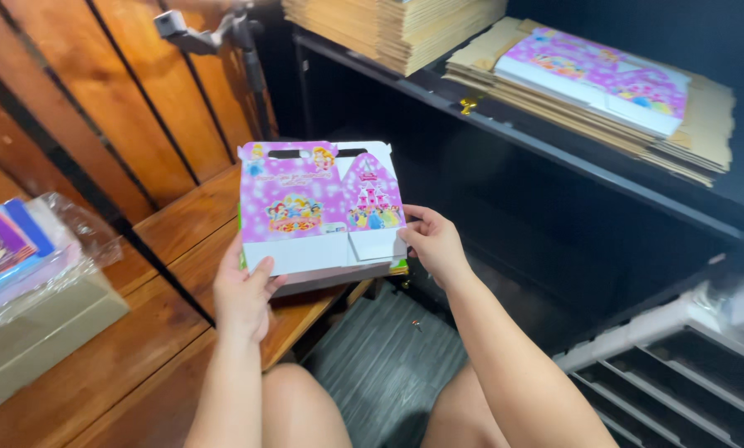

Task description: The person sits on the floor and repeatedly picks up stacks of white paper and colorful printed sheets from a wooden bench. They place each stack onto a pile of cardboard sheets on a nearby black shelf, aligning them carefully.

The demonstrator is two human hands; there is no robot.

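Note:
A flat pink and white cardboard box blank [320,207] with cartoon pictures and a cut-out handle is held upright in front of me. My left hand [243,294] grips its lower left edge, thumb on the white front flap. My right hand [432,242] holds its right edge near the lower corner. Under the pink blank, a thin stack of more blanks shows at the bottom edge. Both forearms reach up from my lap.
A wooden bench [131,365] lies at the left with a plastic-wrapped stack of printed blanks [23,265]. A dark shelf [554,149] at the right carries flat brown cardboard stacks [405,29] and another pink blank [604,79]. A white rack [679,365] sits at the lower right.

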